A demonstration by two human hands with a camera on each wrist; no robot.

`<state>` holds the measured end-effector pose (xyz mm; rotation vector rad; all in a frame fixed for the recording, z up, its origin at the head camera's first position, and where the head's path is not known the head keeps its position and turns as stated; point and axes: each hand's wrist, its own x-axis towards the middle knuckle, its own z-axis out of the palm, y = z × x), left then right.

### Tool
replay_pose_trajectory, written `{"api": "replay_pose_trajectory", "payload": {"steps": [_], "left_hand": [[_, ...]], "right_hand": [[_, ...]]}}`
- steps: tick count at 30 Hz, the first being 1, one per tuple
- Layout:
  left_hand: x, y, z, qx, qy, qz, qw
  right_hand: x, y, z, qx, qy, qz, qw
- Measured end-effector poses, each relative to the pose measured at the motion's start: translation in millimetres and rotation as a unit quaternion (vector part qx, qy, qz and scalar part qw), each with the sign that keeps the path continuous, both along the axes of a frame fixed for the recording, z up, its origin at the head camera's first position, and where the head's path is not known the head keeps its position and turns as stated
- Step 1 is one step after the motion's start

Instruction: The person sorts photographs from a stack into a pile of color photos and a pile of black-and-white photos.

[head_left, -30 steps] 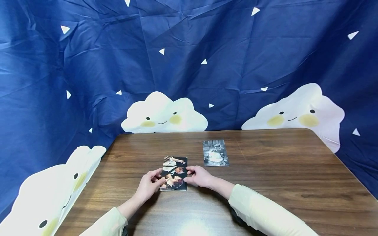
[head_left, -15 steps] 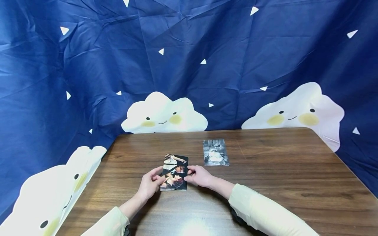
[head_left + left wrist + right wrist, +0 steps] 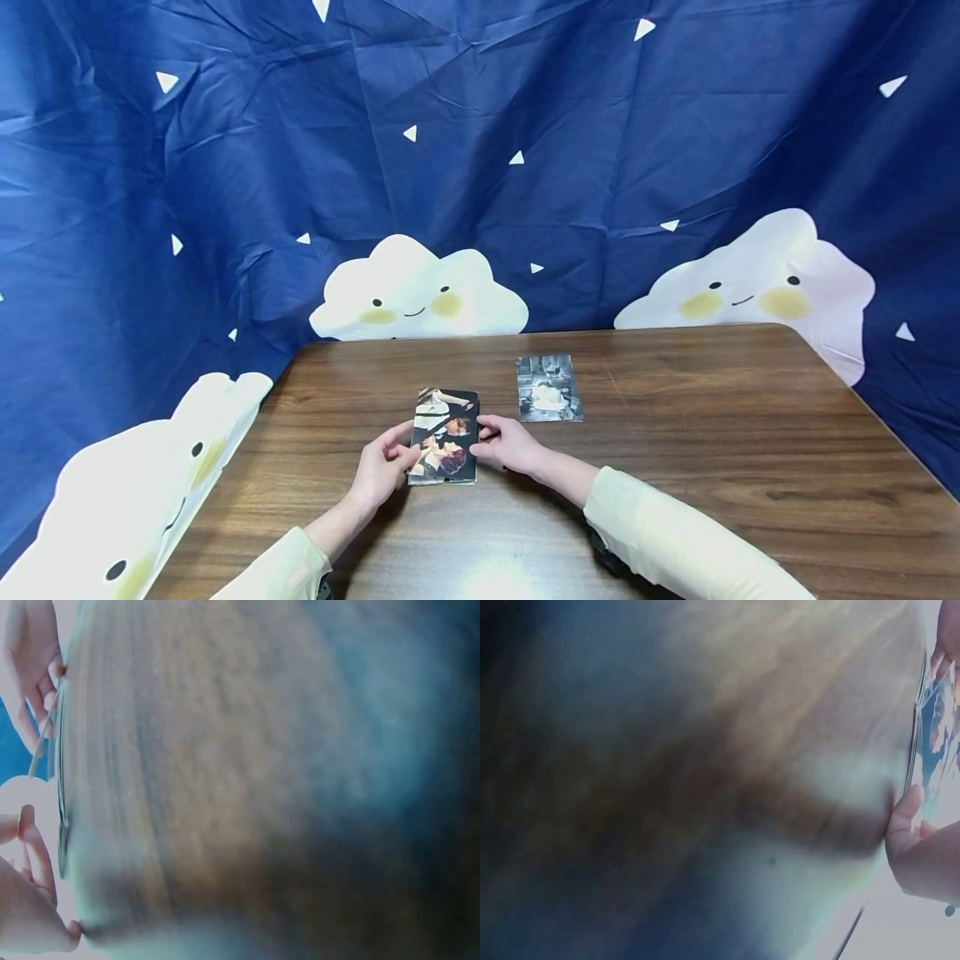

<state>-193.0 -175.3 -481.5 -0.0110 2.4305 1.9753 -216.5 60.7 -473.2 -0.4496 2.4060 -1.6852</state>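
Observation:
A dark colour photo card [image 3: 444, 429] showing figures lies on top of a small stack of cards at the centre-left of the table, its far end raised off the ones beneath. My left hand [image 3: 381, 468] pinches its left edge, thumb on the face. At the right edge, my right hand [image 3: 512, 446] holds it between thumb and fingers. Seen edge-on in the left wrist view, the photo card [image 3: 39, 746] tilts away from the thin stack [image 3: 62, 802]. In the right wrist view, its glossy face [image 3: 937, 731] stands beside the right thumb.
A black-and-white photo card [image 3: 549, 392] lies farther back, right of the stack. The brown wood-grain table [image 3: 712, 433] reaches to a blue curtain [image 3: 465, 167] with white clouds and triangles behind it. Pale sleeves [image 3: 675, 529] cover both forearms.
The top photo card has slid and lifted slightly away from me over the stack. My right fingers have shifted a little up along its edge; the black-and-white card stays put.

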Motion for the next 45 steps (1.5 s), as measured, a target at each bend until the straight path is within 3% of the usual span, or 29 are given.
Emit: {"api": "replay_pose_trajectory", "payload": {"steps": [4,9,13,18,25,28,32,36,41,45], "left_hand": [[-1.3,2.6,4.1,-0.01,0.032,0.002,0.9994],[-6.1,9.9,10.8,-0.045,0.093,0.0,0.9947],[-11.0,20.9,17.0,-0.05,0.101,-0.013,0.9936],[-13.7,39.4,26.0,-0.037,0.102,-0.057,0.9925],[1.2,65.9,58.0,-0.025,0.096,-0.143,0.9848],[3.7,74.7,60.6,-0.015,0.09,-0.175,0.9803],[7.5,85.7,60.6,-0.029,0.093,-0.203,0.9742],[11.6,96.0,57.8,-0.05,0.098,-0.209,0.9715],[9.5,106.8,36.2,-0.053,0.106,-0.198,0.9729],[10.1,113.9,20.8,-0.04,0.087,-0.202,0.9748]], "right_hand": [[-1.0,-0.3,0.6,-0.043,-0.014,-0.018,0.999],[-2.4,3.7,5.4,-0.066,0.014,-0.033,0.997],[-3.7,13.4,10.8,-0.063,0.042,-0.042,0.996],[-3.9,34.6,15.2,-0.046,0.074,-0.042,0.995],[1.6,71.7,18.5,-0.04,0.094,0.002,0.995],[6.1,85.8,20.2,-0.037,0.094,0.017,0.995],[13.2,103.5,20.6,-0.021,0.089,0.025,0.995],[22.2,118.6,20.2,-0.008,0.079,0.03,0.996],[35.2,132.3,21.3,-0.02,0.068,0.041,0.997],[44.6,140.8,20.8,-0.025,0.071,0.039,0.996]]}}
